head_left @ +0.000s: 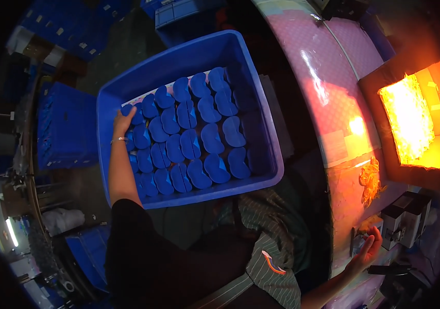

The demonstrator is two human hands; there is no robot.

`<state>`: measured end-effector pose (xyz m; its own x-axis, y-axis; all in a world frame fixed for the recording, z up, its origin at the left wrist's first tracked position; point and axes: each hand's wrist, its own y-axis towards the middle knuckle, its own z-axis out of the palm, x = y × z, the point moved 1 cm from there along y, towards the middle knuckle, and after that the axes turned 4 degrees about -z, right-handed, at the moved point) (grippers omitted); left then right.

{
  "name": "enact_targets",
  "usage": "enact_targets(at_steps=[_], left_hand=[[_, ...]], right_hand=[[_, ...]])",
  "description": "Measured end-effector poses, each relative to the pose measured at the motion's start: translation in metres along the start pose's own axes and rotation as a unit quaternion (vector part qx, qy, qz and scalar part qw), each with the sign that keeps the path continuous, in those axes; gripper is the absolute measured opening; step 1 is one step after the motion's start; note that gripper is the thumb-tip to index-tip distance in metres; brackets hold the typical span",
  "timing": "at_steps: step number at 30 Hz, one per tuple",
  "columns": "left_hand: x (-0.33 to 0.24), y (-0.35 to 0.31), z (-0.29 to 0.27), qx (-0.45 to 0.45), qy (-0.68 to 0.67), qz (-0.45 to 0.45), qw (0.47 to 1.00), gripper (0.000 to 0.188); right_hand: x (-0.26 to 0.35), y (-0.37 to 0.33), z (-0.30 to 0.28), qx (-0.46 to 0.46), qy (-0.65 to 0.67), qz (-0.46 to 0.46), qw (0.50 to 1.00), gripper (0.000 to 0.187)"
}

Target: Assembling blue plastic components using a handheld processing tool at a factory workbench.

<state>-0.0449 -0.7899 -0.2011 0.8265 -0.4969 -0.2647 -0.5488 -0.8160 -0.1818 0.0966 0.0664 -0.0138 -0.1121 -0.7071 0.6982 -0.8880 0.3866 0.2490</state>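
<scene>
A large blue plastic bin (269, 121) holds rows of blue kidney-shaped pads (211, 138), several standing close together and some with a split down the middle. My left hand (122, 122) reaches into the bin's far left part, its fingers closed round one pad (127, 109) at the end of the back row. Its fingertips are partly hidden by the pad. Over the worktable on the right, my right hand (367, 251) is open and holds nothing, with its fingers loosely stretched near a small clear holder (356, 239).
A glowing, brightly lit box (369, 98) stands on the pink-covered worktable (307, 67). Orange strands (370, 183) hang over paper there, beside a black-and-white device (405, 219). More blue crates (70, 126) stand left of the bin, and another crate (186, 18) lies beyond it.
</scene>
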Motion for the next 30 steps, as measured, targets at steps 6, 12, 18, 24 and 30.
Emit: enact_targets(at_steps=[6, 12, 18, 24, 30], left_hand=[[0.006, 0.006, 0.015, -0.032, -0.048, 0.116, 0.992, 0.11], [-0.005, 0.005, 0.002, -0.149, 0.211, 0.113, 0.959, 0.079], [-0.29, -0.251, -0.007, -0.164, -0.192, 0.559, 0.79, 0.048], [-0.454, -0.533, 0.059, 0.231, -0.217, 0.822, 0.473, 0.081], [-0.489, -0.6, 0.084, 0.072, -0.004, 0.949, 0.307, 0.065]], right_hand=[[-0.001, -0.003, -0.002, 0.017, 0.029, 0.021, 0.999, 0.026], [0.023, 0.0, 0.006, -0.033, 0.007, 0.031, 0.999, 0.022], [0.014, -0.017, -0.009, -0.122, 0.041, 0.072, 0.989, 0.02], [-0.015, -0.055, -0.049, -0.247, -0.043, 0.038, 0.967, 0.019], [-0.085, -0.145, -0.085, -0.434, -0.195, 0.141, 0.868, 0.018]])
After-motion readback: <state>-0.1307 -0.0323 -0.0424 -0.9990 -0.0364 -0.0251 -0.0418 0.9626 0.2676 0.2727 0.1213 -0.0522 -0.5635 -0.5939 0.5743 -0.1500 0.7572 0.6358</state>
